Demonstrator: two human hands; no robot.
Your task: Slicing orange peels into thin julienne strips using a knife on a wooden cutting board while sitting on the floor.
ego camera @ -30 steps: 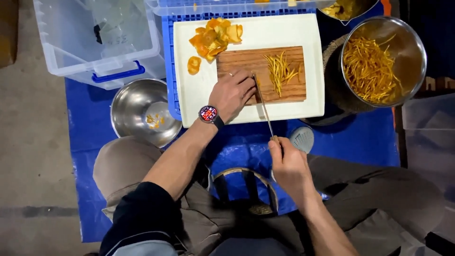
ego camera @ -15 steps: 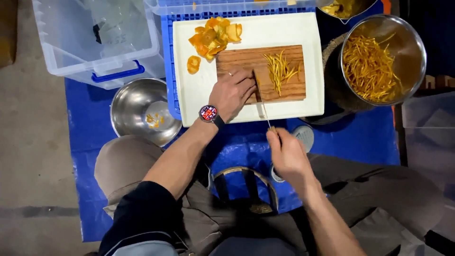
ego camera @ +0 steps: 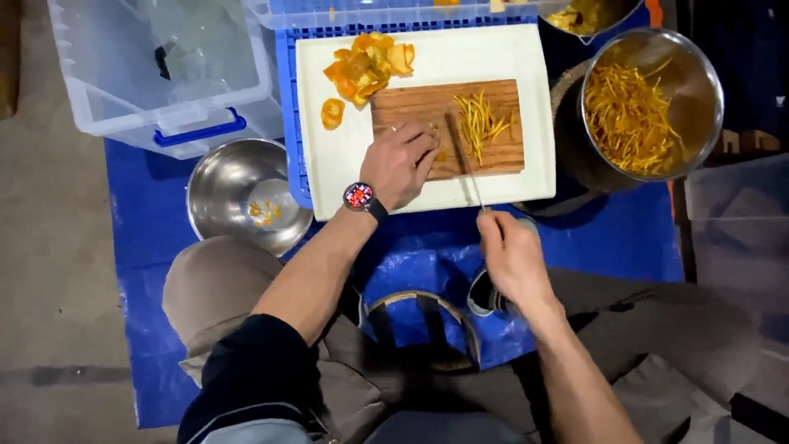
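Right hand (ego camera: 509, 255) moved nearer board (ego camera: 448, 127) | fingers closed on knife (ego camera: 464, 160) | left hand (ego camera: 400, 163) curled, pinning peel

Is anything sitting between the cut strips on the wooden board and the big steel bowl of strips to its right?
Nothing visible does. The pile of cut strips lies on the wooden board; toward the large steel bowl there is only bare board, a strip of the white board and the bowl's raised rim.

Steel bowl (ego camera: 246, 193), clear plastic bin (ego camera: 164, 74), blue tarp (ego camera: 625, 238).
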